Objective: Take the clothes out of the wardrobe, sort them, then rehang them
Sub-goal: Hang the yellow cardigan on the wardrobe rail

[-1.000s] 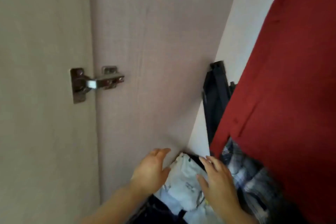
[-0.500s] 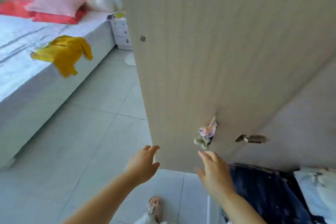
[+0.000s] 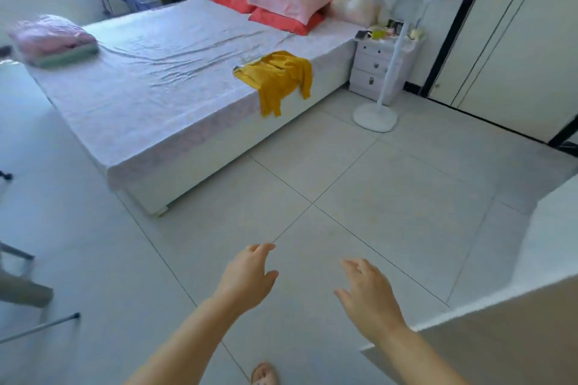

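Pink folded bedding point(image 3: 53, 40) sits far left on the bed point(image 3: 150, 81). My left hand point(image 3: 247, 278) hangs over the floor tiles point(image 3: 344, 181), fingers loose and spread, gripping nothing. The yellow garment point(image 3: 278, 78) drapes over the bed's near edge, well apart from both hands. My right hand point(image 3: 369, 297) is relaxed too, fingers apart, empty. A white standing fan point(image 3: 375, 119) is beside the nightstand point(image 3: 372, 66), and a pale board point(image 3: 500, 337) is at lower right.

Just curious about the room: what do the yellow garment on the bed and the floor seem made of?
The yellow garment looks like soft matte cloth, draping limply off the bed. The floor: smooth pale tile, probably ceramic, thin grout lines.
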A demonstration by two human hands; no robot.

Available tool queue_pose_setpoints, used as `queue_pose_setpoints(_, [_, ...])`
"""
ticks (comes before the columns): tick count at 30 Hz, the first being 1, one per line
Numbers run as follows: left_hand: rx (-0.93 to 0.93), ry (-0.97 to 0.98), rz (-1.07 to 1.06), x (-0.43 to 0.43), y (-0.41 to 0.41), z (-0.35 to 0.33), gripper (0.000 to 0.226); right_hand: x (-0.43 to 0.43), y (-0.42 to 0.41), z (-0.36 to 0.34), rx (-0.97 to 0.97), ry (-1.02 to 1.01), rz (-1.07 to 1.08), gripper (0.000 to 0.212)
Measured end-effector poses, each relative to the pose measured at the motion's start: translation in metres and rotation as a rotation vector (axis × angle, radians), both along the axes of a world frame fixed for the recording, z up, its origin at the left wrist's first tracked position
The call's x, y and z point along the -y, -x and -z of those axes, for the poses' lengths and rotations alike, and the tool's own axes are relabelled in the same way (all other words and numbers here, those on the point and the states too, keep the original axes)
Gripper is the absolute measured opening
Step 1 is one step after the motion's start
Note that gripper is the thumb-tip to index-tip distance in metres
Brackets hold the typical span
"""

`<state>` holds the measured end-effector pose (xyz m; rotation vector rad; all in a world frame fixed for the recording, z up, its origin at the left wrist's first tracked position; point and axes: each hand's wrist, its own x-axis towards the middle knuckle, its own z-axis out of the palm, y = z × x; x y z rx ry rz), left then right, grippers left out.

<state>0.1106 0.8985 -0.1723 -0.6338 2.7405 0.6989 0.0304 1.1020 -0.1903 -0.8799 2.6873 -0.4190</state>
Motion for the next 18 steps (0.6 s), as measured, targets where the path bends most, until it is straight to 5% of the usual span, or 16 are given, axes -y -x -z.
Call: queue_pose_setpoints(18, [-0.028, -0.032, -0.118, 0.214, 0.258, 0.011, 0.049, 0.223, 0.286, 0.004, -0.014, -0.093, -0.102, 0.051])
